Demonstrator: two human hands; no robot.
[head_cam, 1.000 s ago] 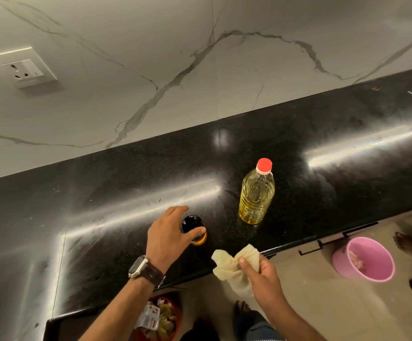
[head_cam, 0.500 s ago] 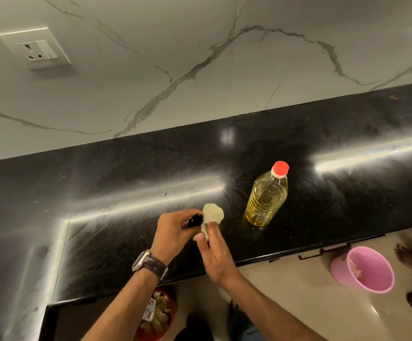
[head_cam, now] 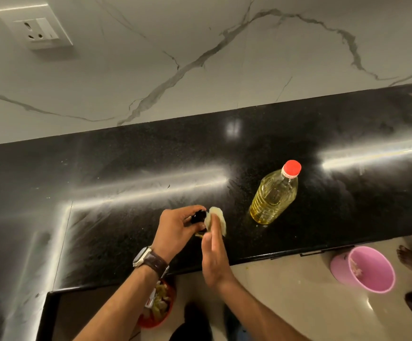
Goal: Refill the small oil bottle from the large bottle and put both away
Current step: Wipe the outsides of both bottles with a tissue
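Wiping now: the right hand (head_cam: 213,257) has brought the cloth (head_cam: 216,219) against the small bottle (head_cam: 198,217), left hand (head_cam: 176,232) clamped round it, near the capped big bottle (head_cam: 274,195) on the worktop (head_cam: 126,168). Filling looks done; putting away remains.

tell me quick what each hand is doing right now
Left hand: fingers curled round the small oil bottle, holding it on the counter.
Right hand: fingers straight, pressing a pale cloth against the bottle.
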